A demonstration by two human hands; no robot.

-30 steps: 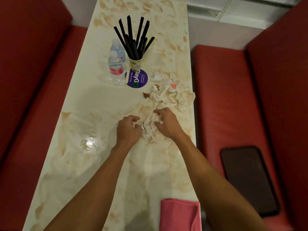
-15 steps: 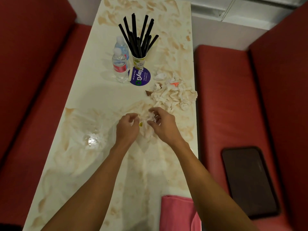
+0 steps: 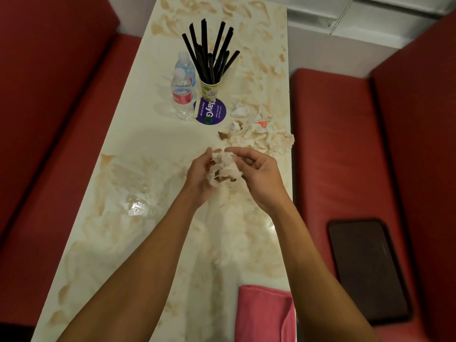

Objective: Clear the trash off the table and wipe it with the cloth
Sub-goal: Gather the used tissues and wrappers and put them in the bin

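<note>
Nearest the person, short of the grip and to its right, the folded pink cloth (image 3: 265, 314) lies untouched on the near edge of the cream, brown-veined stone bench (image 3: 138, 134); wiping waits until the trash is gone. Over the bench's middle, the left hand (image 3: 199, 178) and right hand (image 3: 259, 176) make the grip: both curl their fingers round one crumpled white tissue wad (image 3: 223, 166), clamped between them and, by my judgement, held clear of the surface. To do this well, squeeze the wad tight into one palm, so no loose flap trails and the other hand is free to gather. Just beyond the grip, to its right, lies a scattered heap of crumpled white tissues (image 3: 261, 139) with a small orange scrap (image 3: 261, 123) on it, close to the bench's right edge; sweep it inward toward the grip, not outward, where bits could drop onto the red upholstered seat (image 3: 333, 156). Farther beyond, left of the heap, stand a paper cup of black straws (image 3: 209, 87), two clear plastic water bottles (image 3: 182, 97) and a round purple sticker (image 3: 211, 112); whether these count as trash I cannot tell.
</note>
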